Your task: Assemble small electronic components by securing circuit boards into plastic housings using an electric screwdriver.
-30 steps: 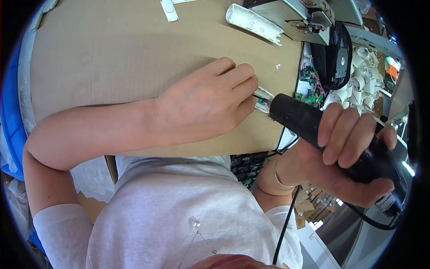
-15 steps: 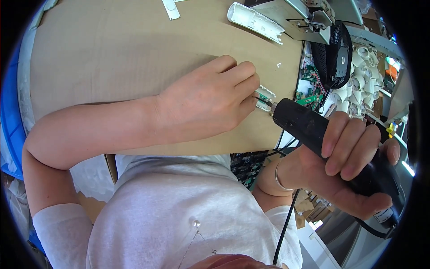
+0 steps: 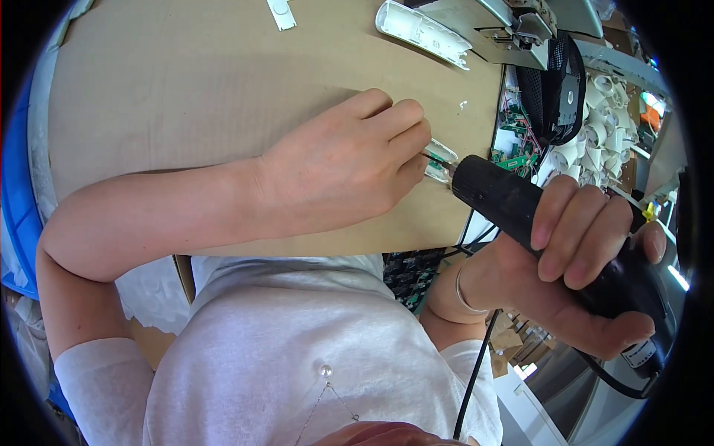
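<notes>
My left hand [image 3: 346, 163] lies over the brown work surface with its fingers curled. It grips a small white plastic housing [image 3: 451, 154] with green circuit board inside, mostly hidden behind the fingers. In my right hand [image 3: 576, 260] is a black electric screwdriver [image 3: 494, 192], with the fingers wrapped round its body. Its thin bit points left into the housing, close to my left fingertips. Whether the tip sits in a screw is hidden.
A white plastic shell [image 3: 422, 36] lies at the far side, beside a metal fixture [image 3: 513, 33]. A small white piece [image 3: 282, 13] rests near the top edge. Green circuit boards [image 3: 517, 160] with wires and a black mesh holder [image 3: 550, 93] stand at right. White cylindrical parts [image 3: 595, 123] are piled beyond.
The screwdriver and my right hand have shifted slightly up and left. My left hand stays in nearly the same place on the housing.
</notes>
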